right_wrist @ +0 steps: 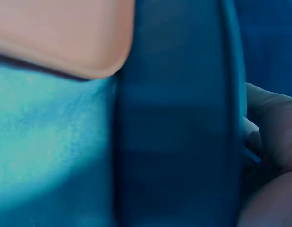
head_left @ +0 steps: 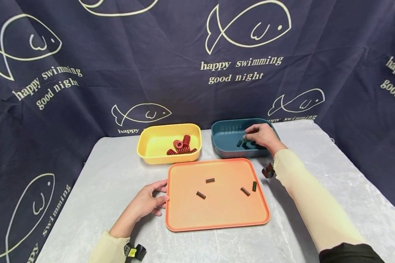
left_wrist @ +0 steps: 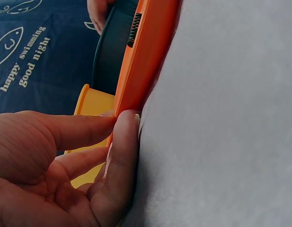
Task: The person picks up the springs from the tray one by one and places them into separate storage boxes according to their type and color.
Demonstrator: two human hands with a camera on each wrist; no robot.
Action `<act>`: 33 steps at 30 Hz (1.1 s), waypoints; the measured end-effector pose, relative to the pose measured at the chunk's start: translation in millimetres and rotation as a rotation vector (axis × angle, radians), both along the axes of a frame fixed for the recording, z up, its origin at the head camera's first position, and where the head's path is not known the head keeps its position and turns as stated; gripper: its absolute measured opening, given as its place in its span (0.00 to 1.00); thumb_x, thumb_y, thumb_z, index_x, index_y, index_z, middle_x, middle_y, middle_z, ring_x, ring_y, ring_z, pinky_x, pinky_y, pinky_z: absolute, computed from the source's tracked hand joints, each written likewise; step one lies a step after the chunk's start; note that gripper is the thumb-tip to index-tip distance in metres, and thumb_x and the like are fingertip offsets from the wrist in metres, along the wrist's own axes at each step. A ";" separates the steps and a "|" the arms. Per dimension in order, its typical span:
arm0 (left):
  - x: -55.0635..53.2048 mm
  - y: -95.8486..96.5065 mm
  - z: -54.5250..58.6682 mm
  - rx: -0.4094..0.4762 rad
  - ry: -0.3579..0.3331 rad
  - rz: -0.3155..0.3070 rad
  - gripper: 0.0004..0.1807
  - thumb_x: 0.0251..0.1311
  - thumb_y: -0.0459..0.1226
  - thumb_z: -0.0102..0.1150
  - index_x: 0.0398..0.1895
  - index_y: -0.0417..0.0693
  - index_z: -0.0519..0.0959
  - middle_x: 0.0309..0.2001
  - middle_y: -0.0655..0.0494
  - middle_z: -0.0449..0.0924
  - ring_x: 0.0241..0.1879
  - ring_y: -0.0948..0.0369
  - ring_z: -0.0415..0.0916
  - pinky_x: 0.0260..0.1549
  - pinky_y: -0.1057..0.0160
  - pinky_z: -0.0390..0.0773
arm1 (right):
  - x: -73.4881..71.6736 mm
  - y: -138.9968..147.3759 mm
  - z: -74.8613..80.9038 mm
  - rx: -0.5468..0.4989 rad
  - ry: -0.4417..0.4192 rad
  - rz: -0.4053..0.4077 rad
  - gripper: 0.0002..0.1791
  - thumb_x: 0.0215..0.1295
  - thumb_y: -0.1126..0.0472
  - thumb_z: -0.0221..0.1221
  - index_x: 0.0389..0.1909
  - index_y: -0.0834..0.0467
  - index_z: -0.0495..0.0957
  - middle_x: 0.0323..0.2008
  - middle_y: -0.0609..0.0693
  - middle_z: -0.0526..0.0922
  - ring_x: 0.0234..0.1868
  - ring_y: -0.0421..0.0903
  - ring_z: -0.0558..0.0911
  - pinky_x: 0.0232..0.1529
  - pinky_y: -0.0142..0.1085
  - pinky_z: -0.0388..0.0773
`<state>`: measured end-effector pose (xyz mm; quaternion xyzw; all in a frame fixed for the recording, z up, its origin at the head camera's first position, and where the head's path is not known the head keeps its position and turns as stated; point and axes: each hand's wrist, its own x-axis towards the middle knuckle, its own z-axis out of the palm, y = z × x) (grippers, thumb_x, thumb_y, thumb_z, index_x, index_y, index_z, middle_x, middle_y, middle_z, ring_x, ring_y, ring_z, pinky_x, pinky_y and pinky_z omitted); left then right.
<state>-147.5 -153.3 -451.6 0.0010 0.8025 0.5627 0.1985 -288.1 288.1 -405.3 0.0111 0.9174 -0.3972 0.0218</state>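
My left hand (head_left: 149, 200) grips the left edge of an orange tray (head_left: 217, 215), pinching the rim between thumb and fingers (left_wrist: 124, 156) in the left wrist view. Several small coil springs lie apart on the tray: a spring (head_left: 210, 180) near the middle, another spring (head_left: 201, 195) below it, a third spring (head_left: 245, 191) and a dark green spring (head_left: 254, 186) towards the right. My right hand (head_left: 261, 136) reaches into a blue bin (head_left: 225, 128), fingertips close above small dark green springs (head_left: 239, 143). Whether it holds one cannot be made out; the bin wall hides its fingertips in the blurred right wrist view.
A yellow bin (head_left: 151, 140) with several thick red springs (head_left: 183, 148) stands left of the blue bin, behind the tray. Everything rests on a grey-white cloth-covered table (head_left: 112, 175). A dark blue curtain (head_left: 181, 73) with fish drawings hangs around the back and sides.
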 end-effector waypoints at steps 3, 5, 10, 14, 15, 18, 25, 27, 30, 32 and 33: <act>-0.5 -0.1 -0.4 0.000 -0.004 -0.003 0.33 0.65 0.22 0.62 0.74 0.40 0.69 0.54 0.43 0.75 0.30 0.54 0.85 0.19 0.54 0.86 | 6.5 0.1 7.9 -0.075 0.007 0.023 0.21 0.69 0.56 0.68 0.57 0.64 0.82 0.52 0.60 0.85 0.49 0.57 0.83 0.45 0.47 0.84; -0.9 -0.6 -1.1 0.002 -0.005 -0.008 0.33 0.65 0.22 0.62 0.74 0.40 0.69 0.54 0.43 0.75 0.30 0.54 0.85 0.19 0.54 0.86 | 11.8 0.5 13.3 -0.107 0.014 0.045 0.21 0.68 0.55 0.68 0.57 0.63 0.82 0.51 0.58 0.86 0.48 0.56 0.84 0.44 0.48 0.84; -1.9 -0.9 -2.6 0.006 -0.005 -0.005 0.33 0.65 0.22 0.62 0.74 0.41 0.70 0.54 0.43 0.75 0.30 0.54 0.85 0.18 0.54 0.85 | 29.9 0.9 27.9 -0.158 0.012 0.092 0.25 0.67 0.51 0.70 0.59 0.60 0.82 0.55 0.57 0.84 0.47 0.48 0.84 0.47 0.49 0.85; -1.9 -0.1 -2.9 -0.006 -0.005 0.005 0.33 0.65 0.22 0.62 0.73 0.42 0.71 0.53 0.45 0.76 0.30 0.55 0.85 0.18 0.55 0.85 | 46.4 -0.5 35.4 -0.203 -0.002 0.123 0.28 0.67 0.48 0.69 0.62 0.58 0.81 0.60 0.58 0.81 0.47 0.42 0.85 0.49 0.45 0.86; -1.8 0.0 -2.6 -0.007 -0.005 0.006 0.33 0.65 0.22 0.62 0.73 0.43 0.71 0.52 0.45 0.76 0.30 0.55 0.85 0.18 0.55 0.85 | 50.3 -0.8 36.1 -0.211 -0.002 0.132 0.28 0.67 0.48 0.70 0.63 0.58 0.80 0.61 0.57 0.81 0.47 0.41 0.85 0.49 0.43 0.86; -1.5 -0.4 -2.0 -0.008 -0.004 0.006 0.33 0.65 0.22 0.62 0.73 0.43 0.71 0.52 0.46 0.76 0.30 0.55 0.85 0.18 0.55 0.85 | 63.0 -1.9 37.2 -0.241 0.000 0.154 0.27 0.66 0.49 0.70 0.62 0.58 0.81 0.59 0.56 0.82 0.48 0.41 0.85 0.47 0.41 0.86; -1.4 -0.2 -0.5 -0.008 -0.009 0.006 0.33 0.65 0.22 0.63 0.73 0.42 0.70 0.53 0.45 0.76 0.30 0.54 0.85 0.18 0.55 0.85 | 91.9 -2.2 28.8 -0.299 -0.019 0.194 0.26 0.63 0.54 0.73 0.60 0.59 0.82 0.54 0.56 0.86 0.47 0.43 0.86 0.44 0.42 0.87; -1.3 -0.5 0.2 -0.009 -0.008 0.001 0.33 0.65 0.22 0.63 0.74 0.42 0.70 0.53 0.44 0.75 0.30 0.54 0.85 0.18 0.55 0.85 | 99.8 -3.4 22.1 -0.312 -0.031 0.207 0.26 0.63 0.56 0.73 0.59 0.61 0.82 0.52 0.57 0.87 0.47 0.46 0.87 0.42 0.43 0.87; -0.7 -0.9 1.0 -0.014 -0.002 -0.008 0.33 0.65 0.23 0.63 0.74 0.41 0.69 0.54 0.44 0.75 0.30 0.54 0.85 0.18 0.54 0.85 | 109.9 -6.2 11.0 -0.337 -0.065 0.226 0.23 0.64 0.60 0.72 0.58 0.63 0.82 0.51 0.60 0.87 0.44 0.54 0.87 0.40 0.48 0.87; -0.1 -1.0 1.5 -0.017 0.001 -0.014 0.33 0.65 0.23 0.63 0.74 0.40 0.69 0.54 0.43 0.75 0.30 0.54 0.85 0.18 0.54 0.85 | 115.8 -8.4 4.2 -0.348 -0.088 0.235 0.22 0.64 0.61 0.72 0.57 0.64 0.82 0.50 0.60 0.87 0.41 0.59 0.87 0.38 0.50 0.87; 0.2 -0.9 1.8 -0.017 0.001 -0.012 0.33 0.65 0.23 0.63 0.74 0.40 0.69 0.54 0.43 0.75 0.30 0.54 0.85 0.18 0.54 0.85 | 118.4 -9.5 1.0 -0.348 -0.098 0.236 0.22 0.64 0.62 0.72 0.57 0.64 0.82 0.49 0.61 0.87 0.40 0.60 0.87 0.37 0.50 0.87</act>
